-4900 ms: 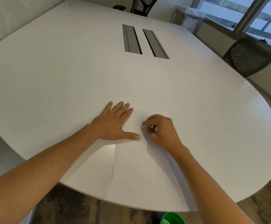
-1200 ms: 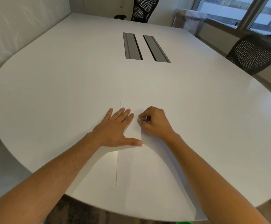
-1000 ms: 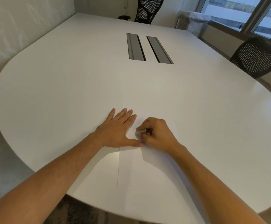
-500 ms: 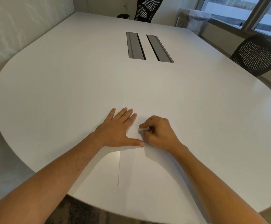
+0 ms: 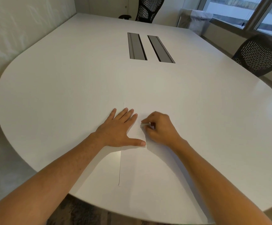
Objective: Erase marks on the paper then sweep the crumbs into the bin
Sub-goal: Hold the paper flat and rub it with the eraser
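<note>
Near table edge: we are pressing our left hand, fingers spread, flat on the paper.
Right hand: pinching the eraser, rubbing the paper.
Progress: erasing underway; sweeping crumbs remaining; bin unseen.

Big white table with two grey slots mid-top; mesh chairs behind and right of it, windows beyond.
</note>
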`<action>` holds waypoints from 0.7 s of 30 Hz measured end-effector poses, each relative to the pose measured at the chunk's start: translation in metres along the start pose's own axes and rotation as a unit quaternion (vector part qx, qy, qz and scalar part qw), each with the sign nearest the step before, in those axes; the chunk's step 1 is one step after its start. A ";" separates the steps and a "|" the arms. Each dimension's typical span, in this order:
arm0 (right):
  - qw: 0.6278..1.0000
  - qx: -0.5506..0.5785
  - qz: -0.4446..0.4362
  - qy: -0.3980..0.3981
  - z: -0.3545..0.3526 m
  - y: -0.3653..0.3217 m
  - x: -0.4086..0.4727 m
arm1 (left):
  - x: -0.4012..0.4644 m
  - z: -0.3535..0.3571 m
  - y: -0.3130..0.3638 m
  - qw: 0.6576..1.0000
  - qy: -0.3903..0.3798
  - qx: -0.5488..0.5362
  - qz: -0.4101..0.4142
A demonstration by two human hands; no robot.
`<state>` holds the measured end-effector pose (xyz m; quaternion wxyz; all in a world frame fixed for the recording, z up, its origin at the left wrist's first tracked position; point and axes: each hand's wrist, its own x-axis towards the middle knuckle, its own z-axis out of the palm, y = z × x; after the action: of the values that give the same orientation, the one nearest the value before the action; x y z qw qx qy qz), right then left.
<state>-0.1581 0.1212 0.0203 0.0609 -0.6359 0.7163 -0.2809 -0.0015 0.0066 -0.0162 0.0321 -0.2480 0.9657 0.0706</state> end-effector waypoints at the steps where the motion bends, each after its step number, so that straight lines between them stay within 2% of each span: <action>1: 1.000 -0.004 0.012 0.015 0.001 0.003 0.011 | 0.000 -0.001 0.000 1.000 -0.002 0.002 0.000; 6: 0.998 -0.001 0.060 0.029 0.007 0.006 0.028 | -0.001 -0.002 0.001 1.000 0.002 0.005 -0.001; 12: 0.999 0.020 -0.023 -0.039 0.001 -0.010 -0.010 | 0.001 0.001 -0.001 1.000 0.002 0.001 -0.001; 14: 0.999 0.003 -0.028 -0.020 0.002 -0.002 0.006 | 0.000 0.000 0.000 1.000 -0.001 -0.005 -0.001; 16: 1.000 -0.002 0.008 0.010 0.002 0.004 0.025 | 0.000 -0.001 0.000 1.000 -0.004 -0.004 0.000; 21: 0.999 0.000 0.032 0.023 0.007 0.001 0.027 | 0.000 -0.001 0.001 1.000 0.002 -0.003 0.000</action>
<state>-0.1605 0.0929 0.0214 0.0533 -0.6061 0.7375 -0.2930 -0.0015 0.0071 -0.0153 0.0299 -0.2484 0.9654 0.0734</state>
